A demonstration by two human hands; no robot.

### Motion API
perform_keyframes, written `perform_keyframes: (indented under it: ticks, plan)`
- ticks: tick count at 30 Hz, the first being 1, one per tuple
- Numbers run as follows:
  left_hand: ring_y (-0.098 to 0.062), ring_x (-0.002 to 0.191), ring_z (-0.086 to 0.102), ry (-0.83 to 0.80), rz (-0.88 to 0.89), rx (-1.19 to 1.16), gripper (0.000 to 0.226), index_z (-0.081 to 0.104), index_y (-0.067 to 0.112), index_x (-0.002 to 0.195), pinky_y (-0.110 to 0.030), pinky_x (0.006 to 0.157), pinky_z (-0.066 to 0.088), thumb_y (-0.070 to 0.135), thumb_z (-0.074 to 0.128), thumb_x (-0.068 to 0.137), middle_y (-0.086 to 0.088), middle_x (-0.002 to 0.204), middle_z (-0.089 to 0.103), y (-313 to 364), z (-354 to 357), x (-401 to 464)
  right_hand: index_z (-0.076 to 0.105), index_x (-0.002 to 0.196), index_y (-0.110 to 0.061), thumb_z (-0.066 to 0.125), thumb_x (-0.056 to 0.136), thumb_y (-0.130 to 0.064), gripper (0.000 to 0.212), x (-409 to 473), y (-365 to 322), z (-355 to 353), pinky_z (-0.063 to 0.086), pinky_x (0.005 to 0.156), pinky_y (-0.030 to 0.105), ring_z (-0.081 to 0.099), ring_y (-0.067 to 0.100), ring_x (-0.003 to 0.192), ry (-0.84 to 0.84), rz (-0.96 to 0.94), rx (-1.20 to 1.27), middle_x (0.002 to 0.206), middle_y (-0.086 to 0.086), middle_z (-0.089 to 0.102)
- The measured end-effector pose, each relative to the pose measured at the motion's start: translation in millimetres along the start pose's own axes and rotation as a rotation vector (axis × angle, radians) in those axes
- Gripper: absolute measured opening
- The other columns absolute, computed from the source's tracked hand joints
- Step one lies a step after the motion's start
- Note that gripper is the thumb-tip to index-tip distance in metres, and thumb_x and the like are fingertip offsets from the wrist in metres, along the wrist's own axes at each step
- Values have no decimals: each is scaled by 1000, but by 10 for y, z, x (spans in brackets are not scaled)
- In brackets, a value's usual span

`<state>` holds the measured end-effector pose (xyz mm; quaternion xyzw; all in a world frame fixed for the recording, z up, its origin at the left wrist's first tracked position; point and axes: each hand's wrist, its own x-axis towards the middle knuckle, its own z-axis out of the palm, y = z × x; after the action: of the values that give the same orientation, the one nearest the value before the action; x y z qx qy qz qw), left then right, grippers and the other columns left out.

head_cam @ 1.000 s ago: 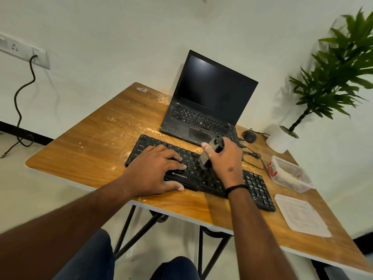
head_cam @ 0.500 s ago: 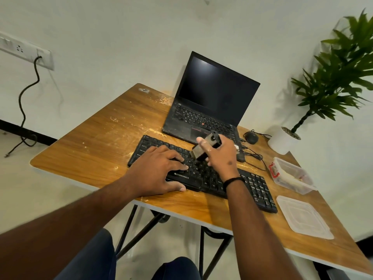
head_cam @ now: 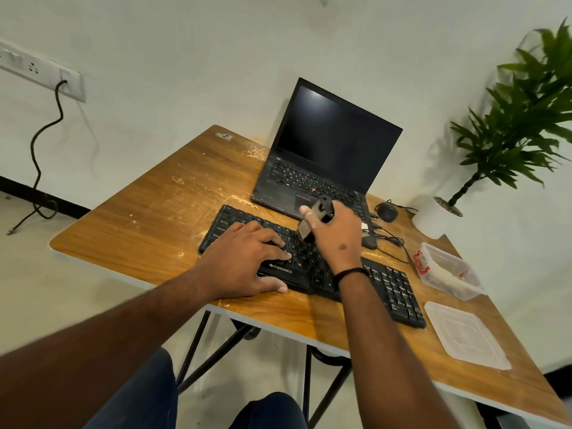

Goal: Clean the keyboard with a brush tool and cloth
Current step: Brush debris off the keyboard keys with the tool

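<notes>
Head view: your right hand [head_cam: 335,239] grips the brush tool [head_cam: 315,221], fingers curled round its dark body, pale bristle end angled down onto the middle key rows of the keyboard [head_cam: 393,289]. Your left hand [head_cam: 247,261] lies flat with fingers spread on the left half of the keys, thumb at the near edge, holding nothing, just pinning the board. Keep that hand pressing down so the board doesn't slide. Run short strokes along the key rows, bristles tilted into the gaps, and push debris toward one edge rather than scattering it. Right-hand number block looks untouched by the brush position, so work that way next. No cloth visible in frame. Keyboard sits near-centre on the wooden table [head_cam: 148,212], whose top shows pale dusty smears. Open laptop [head_cam: 328,150] just beyond it, mouse [head_cam: 387,211] and cables to the right, clear container [head_cam: 448,270] and its lid [head_cam: 464,334] further right. Potted plant [head_cam: 520,119] by the white wall, socket strip [head_cam: 40,71] far left.
</notes>
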<state>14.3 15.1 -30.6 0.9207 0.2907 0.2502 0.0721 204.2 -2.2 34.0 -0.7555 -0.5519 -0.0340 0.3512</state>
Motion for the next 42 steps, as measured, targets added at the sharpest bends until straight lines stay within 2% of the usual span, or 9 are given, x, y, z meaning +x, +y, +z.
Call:
perform_keyframes:
  ticks: [5,10,14,19,24,29,34,39,42]
  plan:
    - [-10,125,42,3,-5,-13,68,59,41,136,-36,105,34,80,52,81,16,138,53,-13,24,5,63,95,-15,67,91,-43,29,63,21,-68,49,67,19,61,10,82,242,156,172,87,-6,63]
    - [-10,124,42,12,1,-10,68,59,41,136,-35,104,34,80,52,81,16,138,54,-24,34,1,64,81,-11,73,87,-32,24,213,214,-169,49,46,24,65,19,66,-192,200,203,81,6,71]
    - [-10,124,43,13,3,-6,67,60,40,136,-35,104,35,79,54,81,16,138,54,-18,34,9,58,79,-15,70,88,-41,31,229,235,-189,47,55,23,60,15,73,-7,119,74,78,-2,62]
    - [-10,125,42,14,0,0,67,58,40,137,-35,105,34,79,53,82,16,139,53,-18,26,-5,65,82,-7,75,86,-34,29,249,252,-262,42,41,20,63,17,60,-337,133,156,77,6,69]
    - [-10,125,42,15,3,2,68,59,40,136,-35,105,35,80,52,82,16,138,53,-13,32,5,58,80,-13,70,89,-41,32,154,244,-167,43,54,21,58,12,69,-45,84,89,75,-3,60]
    - [-10,126,42,6,-1,9,68,58,40,137,-36,105,35,80,52,82,15,139,53,-13,33,10,60,78,-12,76,86,-33,27,206,250,-388,43,51,24,62,16,63,-458,101,156,75,5,67]
    - [-11,126,42,-3,-3,1,68,58,40,137,-35,104,35,80,51,82,15,140,53,-7,28,3,52,73,-19,71,89,-38,32,41,270,-313,37,57,20,51,12,67,-81,43,73,73,-5,55]
    - [-10,128,40,-9,-7,4,67,56,41,139,-35,107,33,79,52,83,15,142,51,0,13,2,60,82,-16,73,88,-29,19,-148,332,-578,44,50,15,65,17,72,-426,51,218,81,4,66]
    - [-10,127,41,-12,0,-1,67,57,40,138,-35,105,34,78,52,83,15,140,52,4,13,-2,56,77,-18,72,89,-31,24,-166,325,-571,44,56,21,61,15,71,-282,52,167,78,2,62]
